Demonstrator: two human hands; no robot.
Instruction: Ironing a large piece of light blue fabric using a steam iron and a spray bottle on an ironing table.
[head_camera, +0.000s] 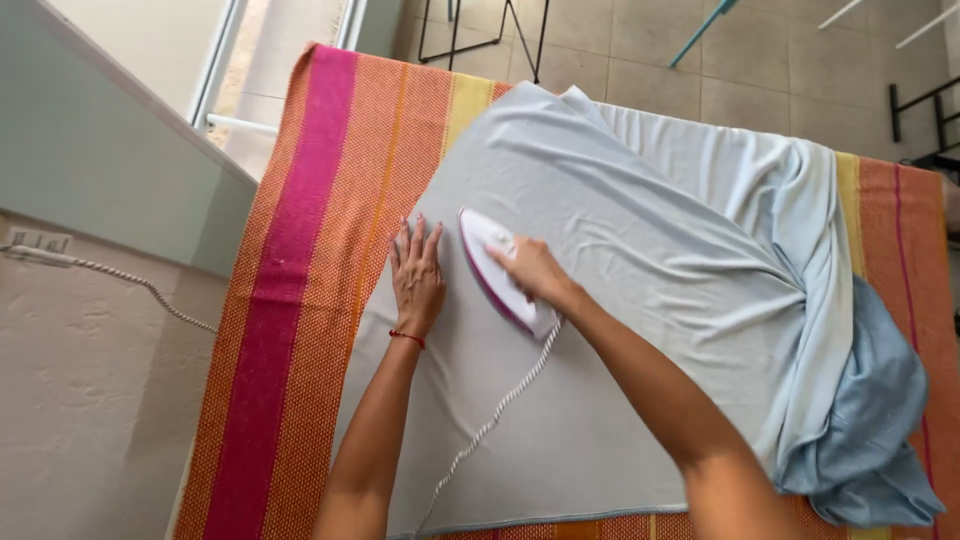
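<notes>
Striped woven cloth (300, 300) in orange, magenta and yellow is covering the ironing surface, its magenta band running along the left edge. Beside that edge a plug is sitting in a wall socket (38, 243), and a white braided cord (490, 425) is trailing up from the near edge to the iron. The left hand (416, 275) is lying flat, fingers released and spread, pressing the pale blue-grey fabric sheet (640, 250) near its left edge; a thin red bracelet (408, 338) is circling that wrist. Just beside it, the right hand (535, 272) is grasping the handle of the white and magenta iron (495, 265), fingers clenched around it, sole resting on the sheet. Further right, the fabric is bunching into loose folds and hanging over the right edge.
</notes>
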